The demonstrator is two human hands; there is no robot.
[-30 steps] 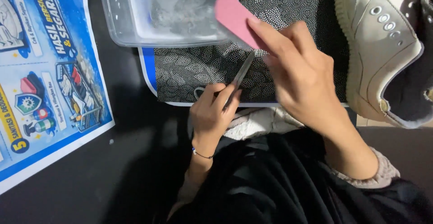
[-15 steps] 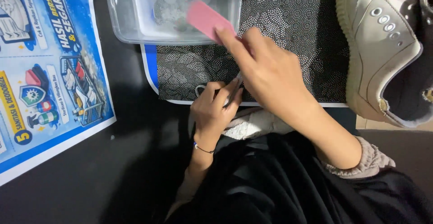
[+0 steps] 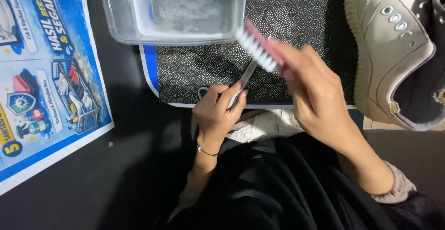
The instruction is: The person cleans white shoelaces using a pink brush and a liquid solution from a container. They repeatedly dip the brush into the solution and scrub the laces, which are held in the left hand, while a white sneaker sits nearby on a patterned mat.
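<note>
A pink-backed brush (image 3: 259,48) with white bristles, now turned bristles-outward where its flat back showed a second ago, sits clenched in the right hand (image 3: 315,95) above a speckled black mat (image 3: 296,21). The left hand (image 3: 218,112) pinches a slim metal tool (image 3: 243,79). A clear plastic tub (image 3: 176,10) of cloudy water and a scuffed cream sneaker (image 3: 394,54) flank them on the dark desk (image 3: 92,188).

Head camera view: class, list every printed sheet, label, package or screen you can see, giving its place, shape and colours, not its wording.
Blue printed poster: lies flat at the far left, rectangular with a white border, small cartoon pictures in red, yellow and white.
Blue-edged printed sheet: under the black dotted mat, only a corner shows.
No packages or screens.
</note>
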